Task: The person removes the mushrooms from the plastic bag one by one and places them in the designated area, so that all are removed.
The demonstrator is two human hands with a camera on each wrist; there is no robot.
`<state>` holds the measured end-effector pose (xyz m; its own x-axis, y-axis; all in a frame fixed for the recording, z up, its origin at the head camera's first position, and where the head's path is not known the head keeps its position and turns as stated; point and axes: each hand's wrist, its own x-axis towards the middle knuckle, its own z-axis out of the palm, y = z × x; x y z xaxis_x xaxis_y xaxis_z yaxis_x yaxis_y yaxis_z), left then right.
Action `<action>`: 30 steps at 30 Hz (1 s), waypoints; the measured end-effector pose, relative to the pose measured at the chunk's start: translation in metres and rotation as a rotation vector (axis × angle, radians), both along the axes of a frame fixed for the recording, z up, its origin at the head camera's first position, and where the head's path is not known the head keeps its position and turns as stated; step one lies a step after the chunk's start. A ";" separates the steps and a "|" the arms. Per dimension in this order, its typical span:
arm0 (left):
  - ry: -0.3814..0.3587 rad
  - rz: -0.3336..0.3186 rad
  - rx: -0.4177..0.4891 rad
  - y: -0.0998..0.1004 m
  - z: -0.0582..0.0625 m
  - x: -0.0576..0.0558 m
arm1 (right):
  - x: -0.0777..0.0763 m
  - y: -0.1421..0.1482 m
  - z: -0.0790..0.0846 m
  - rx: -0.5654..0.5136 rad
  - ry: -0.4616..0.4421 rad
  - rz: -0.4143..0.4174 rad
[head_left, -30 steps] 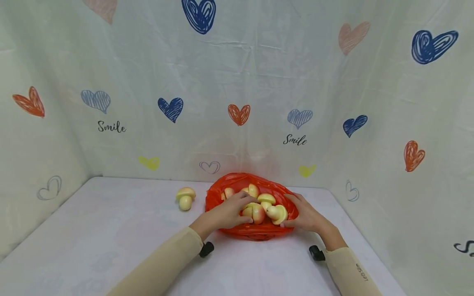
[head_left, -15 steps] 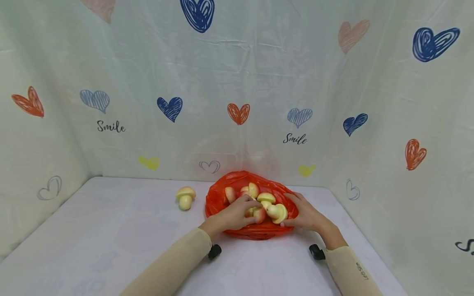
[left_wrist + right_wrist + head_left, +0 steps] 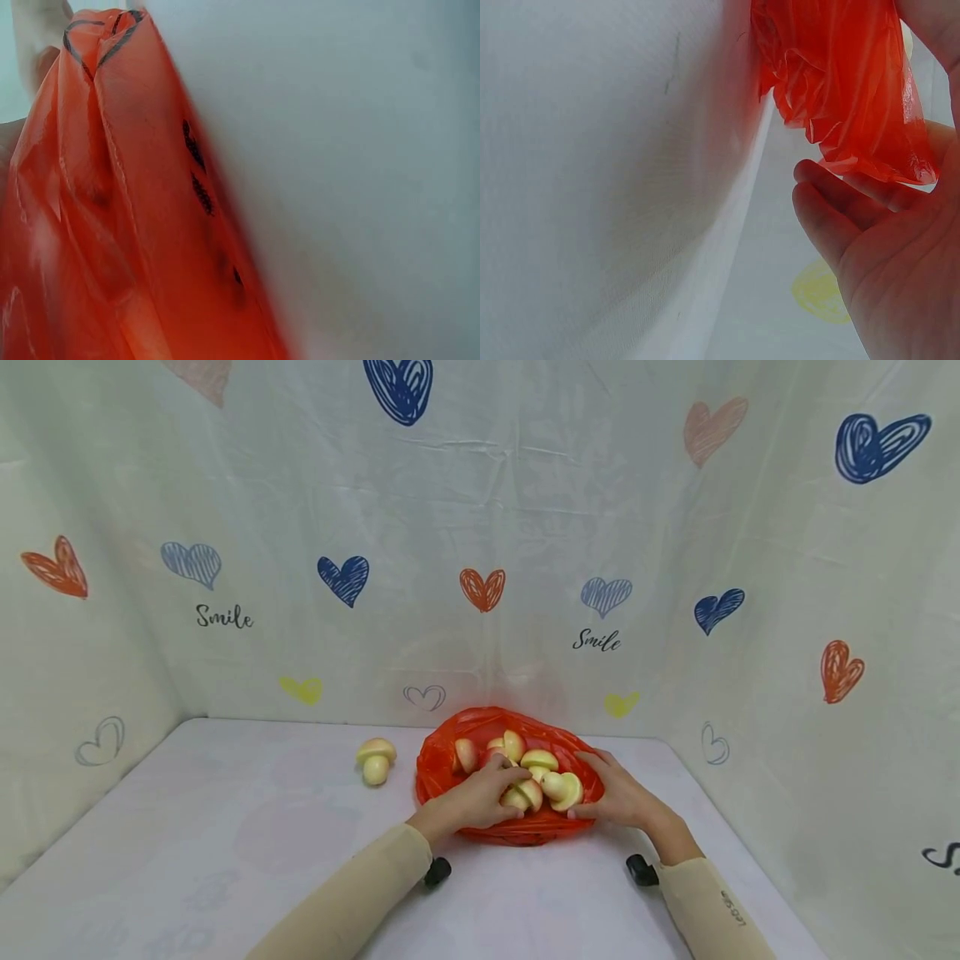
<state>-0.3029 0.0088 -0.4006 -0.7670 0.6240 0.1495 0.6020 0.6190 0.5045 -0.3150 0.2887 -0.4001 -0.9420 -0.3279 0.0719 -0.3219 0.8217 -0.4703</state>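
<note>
A red plastic bag (image 3: 491, 718) lies with its mouth spread toward me at the table's back. Inside sit several pale yellow mushrooms, some with pinkish caps, such as one mushroom (image 3: 567, 792) near the right rim. My left hand (image 3: 468, 797) reaches over the bag's left front, its thumb and fingers curled round a mushroom (image 3: 528, 795). At the right side, my right hand (image 3: 618, 793) holds the bag's rim, thumb in front and fingers farther back. The left wrist view is filled by the bag's red side (image 3: 142, 210). In the right wrist view the bag (image 3: 840, 82) hangs between thumb and fingers.
One mushroom (image 3: 375, 762) stands on the white table (image 3: 225, 827), left of the bag. Behind rises a pale curtain (image 3: 517, 527) printed with hearts and the word Smile. A black wrist camera (image 3: 437, 872) sits under the left wrist, another camera (image 3: 641, 870) by the right.
My left hand has shifted slightly right within the bag, and the mushroom at its fingers has moved right and turned. The right hand has stayed in place on the rim.
</note>
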 end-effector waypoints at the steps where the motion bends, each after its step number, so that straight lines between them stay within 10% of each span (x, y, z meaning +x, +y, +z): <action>1: 0.001 -0.001 -0.004 0.000 0.000 0.000 | 0.000 0.000 0.000 -0.001 0.002 0.001; 30: -0.060 0.021 0.063 0.008 -0.003 -0.005 | 0.001 -0.001 0.001 0.004 -0.008 0.000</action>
<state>-0.3083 0.0170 -0.4036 -0.7888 0.5982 0.1415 0.5566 0.5973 0.5775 -0.3141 0.2880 -0.3990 -0.9426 -0.3278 0.0634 -0.3180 0.8236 -0.4696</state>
